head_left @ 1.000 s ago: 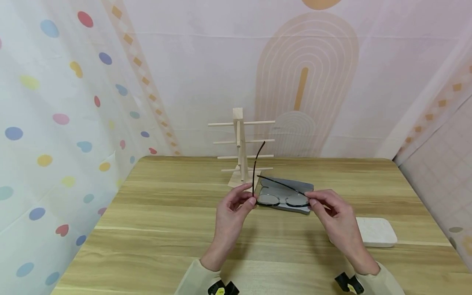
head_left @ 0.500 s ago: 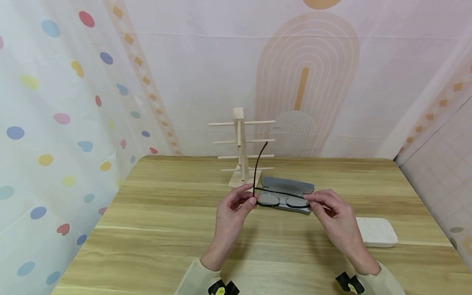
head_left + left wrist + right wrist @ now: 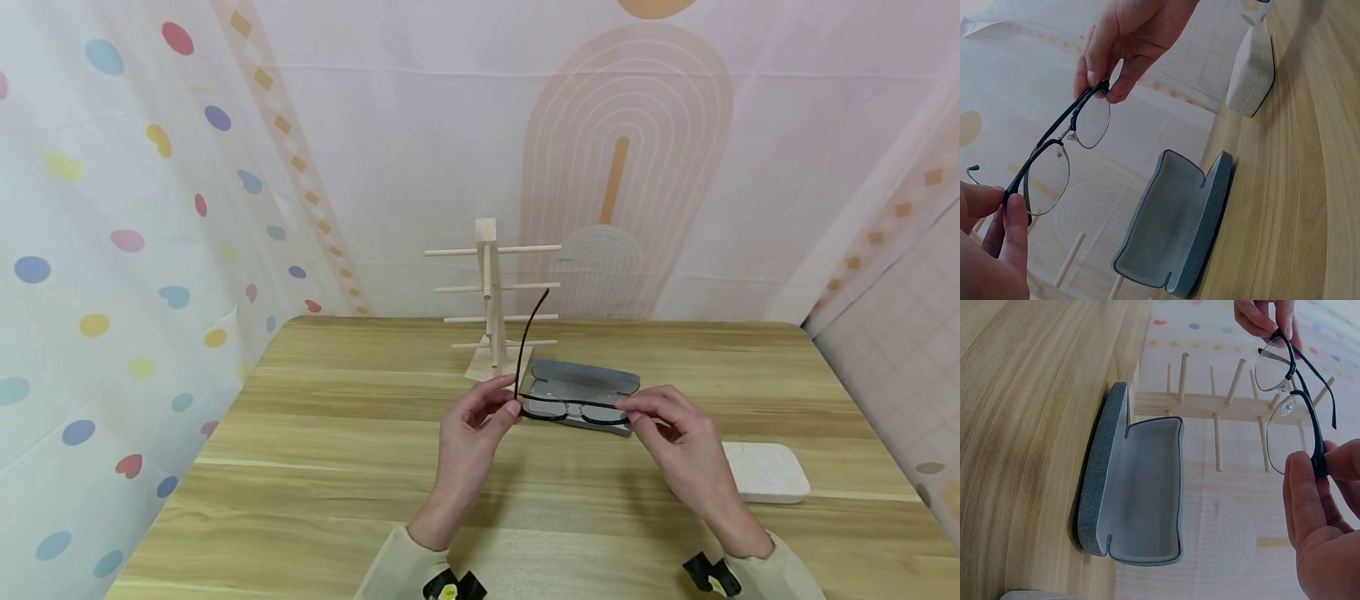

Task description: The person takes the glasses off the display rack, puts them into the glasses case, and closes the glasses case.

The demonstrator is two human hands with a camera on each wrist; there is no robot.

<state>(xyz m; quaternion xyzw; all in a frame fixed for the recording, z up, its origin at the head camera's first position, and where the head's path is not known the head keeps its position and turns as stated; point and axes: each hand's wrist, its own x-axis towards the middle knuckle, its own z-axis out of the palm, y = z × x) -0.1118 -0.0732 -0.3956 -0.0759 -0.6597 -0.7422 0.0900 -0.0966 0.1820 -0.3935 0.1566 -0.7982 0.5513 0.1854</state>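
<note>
A pair of eyeglasses (image 3: 546,417) with black upper rims and clear lenses is held in the air between both hands. My left hand (image 3: 471,442) pinches the left end of the frame, where its temple arm points up and away. At the other end, my right hand (image 3: 681,446) pinches the right corner with thumb and fingers; that temple lies folded across behind the lenses. Behind the glasses, on the table, a grey glasses case (image 3: 587,377) stands with its lid up; the right wrist view shows its pale lining (image 3: 1150,487).
A wooden stand (image 3: 489,308) with several pegs rises behind the left hand. Partly covered by the right hand, an off-white rounded case (image 3: 767,472) lies on the wooden table (image 3: 337,467). A patterned curtain (image 3: 405,150) hangs along the back.
The right temple arm has swung inward, from slanting away to lying almost along the front of the eyeglasses. Both hands have stayed nearly in place.
</note>
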